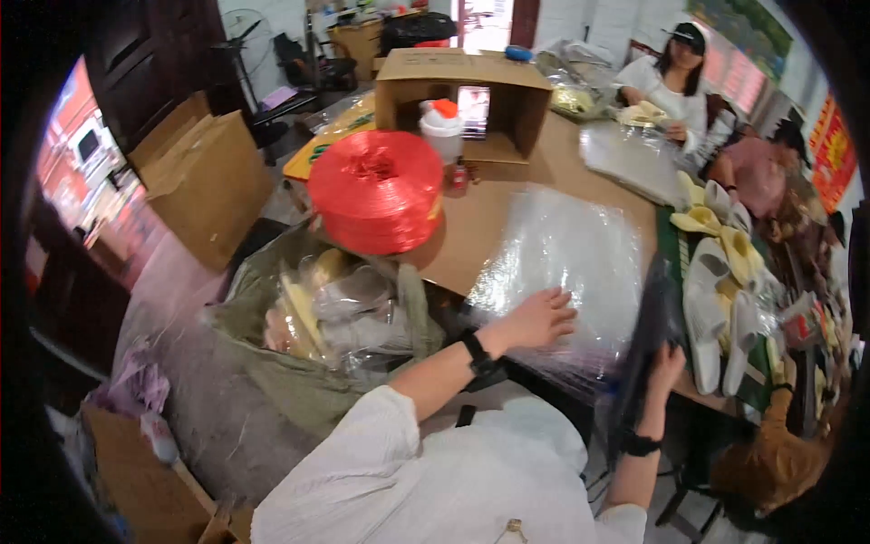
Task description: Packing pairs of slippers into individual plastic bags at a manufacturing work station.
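My left hand [540,317] lies flat, fingers apart, on the near edge of a stack of clear plastic bags [562,254] spread on the brown table [471,227]. My right hand [666,367] grips the lower edge of a dark plastic bag [648,335] at the table's near right corner. Both wrists wear black bands. White and yellow slippers [716,299] lie in a heap just right of the dark bag.
A big red spool of plastic twine [379,190] stands at the table's left edge, with a white bottle with an orange cap [442,127] and an open cardboard box [464,95] behind it. A sack of bagged slippers [317,317] sits lower left. Another person [675,86] works at the far right.
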`<state>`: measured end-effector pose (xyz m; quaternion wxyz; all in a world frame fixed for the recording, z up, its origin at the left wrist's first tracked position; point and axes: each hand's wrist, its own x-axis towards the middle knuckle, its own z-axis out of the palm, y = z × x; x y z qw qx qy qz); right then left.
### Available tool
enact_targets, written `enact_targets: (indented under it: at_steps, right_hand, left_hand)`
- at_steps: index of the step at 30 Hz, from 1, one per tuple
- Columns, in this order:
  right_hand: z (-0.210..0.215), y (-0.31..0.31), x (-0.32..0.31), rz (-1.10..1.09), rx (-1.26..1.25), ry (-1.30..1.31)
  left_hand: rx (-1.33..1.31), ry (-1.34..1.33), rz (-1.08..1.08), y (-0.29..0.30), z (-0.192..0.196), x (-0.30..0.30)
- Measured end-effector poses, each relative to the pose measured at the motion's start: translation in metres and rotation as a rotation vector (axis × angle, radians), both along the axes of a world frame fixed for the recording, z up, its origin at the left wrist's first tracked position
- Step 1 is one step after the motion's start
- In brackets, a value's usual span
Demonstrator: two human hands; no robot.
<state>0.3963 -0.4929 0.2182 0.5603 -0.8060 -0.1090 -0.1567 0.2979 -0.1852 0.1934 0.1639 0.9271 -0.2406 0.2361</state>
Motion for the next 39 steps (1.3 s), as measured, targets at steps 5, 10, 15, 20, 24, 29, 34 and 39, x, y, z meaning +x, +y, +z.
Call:
enact_targets:
  at_steps: [5, 10, 15, 20, 24, 29, 34, 39]
  right_hand:
    - [-0.064, -0.092, 0.009, 0.132, 0.252, 0.123]
    - [-0.048, -0.099, -0.009, 0.170, 0.247, 0.067]
    - [-0.082, -0.135, -0.021, 0.028, 0.120, 0.028]
    - [-0.029, -0.079, -0.068, -0.043, 0.459, 0.147]
    - [-0.016, -0.080, -0.072, 0.085, 0.542, 0.190]
    - [0.056, -0.019, -0.107, 0.276, -0.059, -0.133]
    - [0.048, 0.005, -0.101, 0.338, -0.430, -0.126]
    - [0.027, 0.003, -0.089, 0.149, -0.789, -0.172]
  left_hand:
    - [-0.153, 0.242, 0.103, -0.023, 0.009, -0.003]
    - [-0.058, 0.299, 0.082, -0.021, 0.009, -0.018]
    - [-0.139, 0.324, 0.006, -0.021, 0.007, -0.013]
    - [-0.580, 0.553, -0.011, 0.001, 0.018, -0.002]
    - [-0.835, 0.581, -0.048, -0.005, 0.016, 0.008]
    - [-0.735, 0.566, 0.022, -0.017, 0.020, 0.018]
    - [-0.744, 0.483, -0.029, -0.014, 0.020, 0.017]
    - [-0.835, 0.780, 0.046, -0.011, 0.046, 0.011]
